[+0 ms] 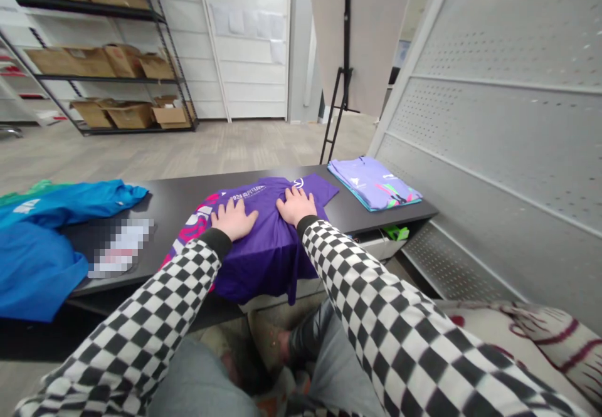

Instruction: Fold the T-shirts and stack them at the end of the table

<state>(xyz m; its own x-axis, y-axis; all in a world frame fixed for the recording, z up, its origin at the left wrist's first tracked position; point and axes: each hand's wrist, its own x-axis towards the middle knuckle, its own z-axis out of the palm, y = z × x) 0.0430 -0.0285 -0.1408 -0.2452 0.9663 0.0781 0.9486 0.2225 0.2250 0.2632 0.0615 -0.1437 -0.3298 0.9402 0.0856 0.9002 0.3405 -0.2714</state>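
Note:
A purple T-shirt point(268, 254) with white lettering and a pink-and-white pattern lies across the dark table, its near part hanging over the front edge. My left hand point(234, 219) rests flat on the shirt's left part, just below the lettering, fingers spread. Pressed on the cloth further right is my right hand point(296, 205), close to a round white logo, its fingers stretched out. Creases run through the fabric between and below both hands. Neither hand grips anything that I can see.
Folded shirts point(371, 182) lie stacked on the table's point(164, 200) right end. At the left are a blue garment point(37, 254) and a blurred-out white item point(123, 248). A perforated panel point(498, 128) borders the right side. Beyond stand an easel point(345, 84) and shelves of cardboard boxes point(132, 115).

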